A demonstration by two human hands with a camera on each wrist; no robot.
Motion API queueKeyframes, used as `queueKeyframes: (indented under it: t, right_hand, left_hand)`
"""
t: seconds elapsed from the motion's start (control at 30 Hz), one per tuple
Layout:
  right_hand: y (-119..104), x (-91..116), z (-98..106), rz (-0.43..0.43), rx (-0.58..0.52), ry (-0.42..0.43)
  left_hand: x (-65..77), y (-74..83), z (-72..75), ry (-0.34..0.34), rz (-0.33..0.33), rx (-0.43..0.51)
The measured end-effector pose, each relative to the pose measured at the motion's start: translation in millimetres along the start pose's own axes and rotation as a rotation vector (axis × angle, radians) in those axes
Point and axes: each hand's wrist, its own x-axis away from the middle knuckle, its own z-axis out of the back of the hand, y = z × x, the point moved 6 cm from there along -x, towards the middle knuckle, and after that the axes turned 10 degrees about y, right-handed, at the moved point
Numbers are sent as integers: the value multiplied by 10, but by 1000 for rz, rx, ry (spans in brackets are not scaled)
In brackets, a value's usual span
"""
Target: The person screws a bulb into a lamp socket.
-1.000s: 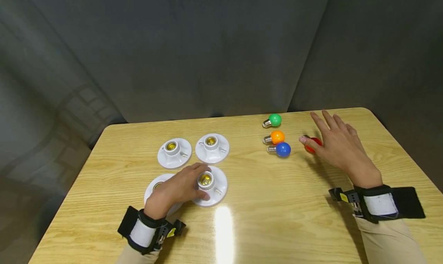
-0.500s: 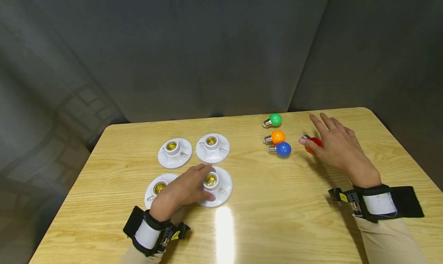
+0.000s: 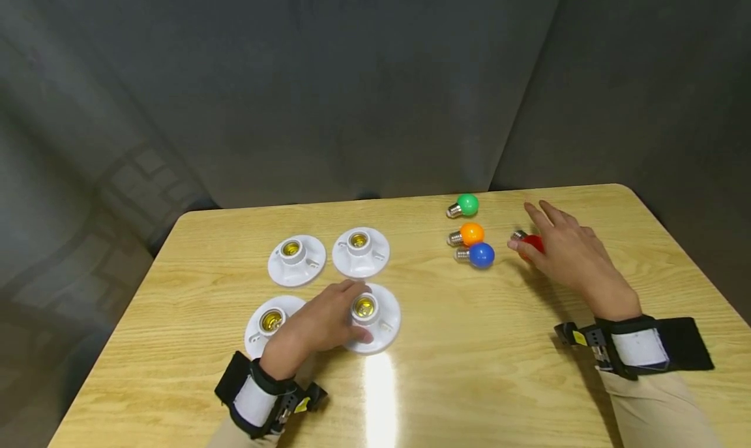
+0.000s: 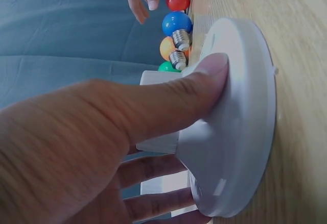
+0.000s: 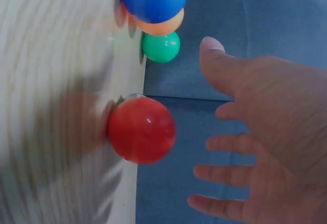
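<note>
My left hand [image 3: 325, 317] grips a white round lamp holder [image 3: 388, 314] at the front of a group. In the left wrist view the thumb presses on the flared base [image 4: 240, 132] while the fingers reach round its far side. The brass-lined socket faces up. Over on the right, my right hand [image 3: 572, 252] hovers with spread fingers above a red bulb [image 3: 532, 244]. The right wrist view shows a gap between that hand and the red globe [image 5: 142, 130], whose metal screw base is mostly hidden behind it.
Two more lamp holders stand behind, at left [image 3: 306, 272] and right [image 3: 372, 263]; another [image 3: 256, 327] is partly covered by my left wrist. Left of the red bulb lie a green bulb [image 3: 468, 205], an orange bulb [image 3: 472, 233] and a blue bulb [image 3: 482, 255]. A dark curtain [image 3: 352, 109] hangs behind the table.
My left hand has slid the gripped lamp holder to the right, away from its left neighbour. My right hand has sunk slightly closer over the red bulb, its fingers bending a little.
</note>
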Motion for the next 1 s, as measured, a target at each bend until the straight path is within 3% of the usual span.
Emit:
queueKeyframes:
  t: [0.43,0.7,1.0]
  right_hand:
    - [-32,2,-62,50,11,20]
    - [-18,-23,-99,7,20,-48]
    - [-29,18,-141,19,21,-51]
  left_hand:
    - [-5,-13,-23,16,10,15]
    - [-12,-19,-37,2,25,21]
    - [11,-7,-38,16,15,6]
